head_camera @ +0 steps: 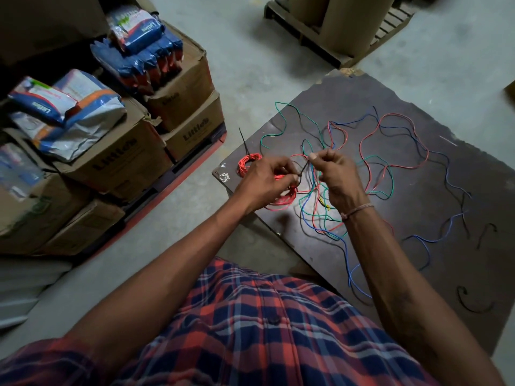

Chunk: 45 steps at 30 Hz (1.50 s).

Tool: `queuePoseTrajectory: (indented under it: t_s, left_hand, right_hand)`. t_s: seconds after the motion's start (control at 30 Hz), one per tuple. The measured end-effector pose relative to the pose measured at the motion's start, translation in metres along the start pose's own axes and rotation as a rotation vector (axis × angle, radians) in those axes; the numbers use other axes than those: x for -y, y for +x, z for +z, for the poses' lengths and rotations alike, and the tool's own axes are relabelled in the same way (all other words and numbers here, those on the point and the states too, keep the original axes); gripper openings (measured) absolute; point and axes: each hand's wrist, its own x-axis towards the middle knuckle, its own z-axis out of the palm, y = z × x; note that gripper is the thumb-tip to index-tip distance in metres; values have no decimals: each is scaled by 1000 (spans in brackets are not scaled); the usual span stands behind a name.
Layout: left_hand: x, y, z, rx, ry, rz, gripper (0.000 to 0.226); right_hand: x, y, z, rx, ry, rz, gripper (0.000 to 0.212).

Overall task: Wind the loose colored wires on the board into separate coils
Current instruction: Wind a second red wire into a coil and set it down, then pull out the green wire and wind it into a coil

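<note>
— Head camera: what lies on the dark board (418,174)?
— Loose red, green and blue wires (390,151) across its middle; a finished red coil (249,162) at its left edge.
— And the hands?
— Above the board's left part, the left hand (264,185) grips a second red coil (284,197), and the right hand (338,176) pinches a thin black tie (304,169).
</note>
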Motion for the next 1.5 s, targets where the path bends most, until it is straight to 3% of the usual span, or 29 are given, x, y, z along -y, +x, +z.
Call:
queuePoseTrajectory:
  t_s: [0.07,0.17,0.33,0.5,0.73,0.9,1.03,1.3,1.4,1.5]
  left_hand:
    - [9,-6,1,8,-67,-99,9]
    - [22,-10,1,-30,-168,-238,16]
    - [35,-17,-6,-5,-166,-275,11]
    - [52,-22,-10,23,-19,-265,18]
    - [71,-21,-26,152,-126,-263,12]
    - [107,-11,-24,-49,-278,-403,18]
    - [136,3,-13,-213,-316,-556,6]
    - [172,48,20,-184,-187,-648,19]
    - [158,52,18,-144,-77,-620,26]
    - [159,50,23,-91,-130,-651,36]
  right_hand:
    - [-4,10,2,-94,17,-29,24]
    - [-9,16,17,-45,168,29,22]
    - [-8,16,47,-40,340,111,20]
    - [-15,31,68,-40,181,157,28]
    - [-20,48,92,-41,145,152,26]
    - [-26,51,87,58,171,151,10]
    - [-60,38,70,35,33,146,29]
    - [-134,15,29,-146,-65,303,28]
    - [-141,19,21,-167,-119,279,20]
    - [-143,23,13,-179,-315,197,7]
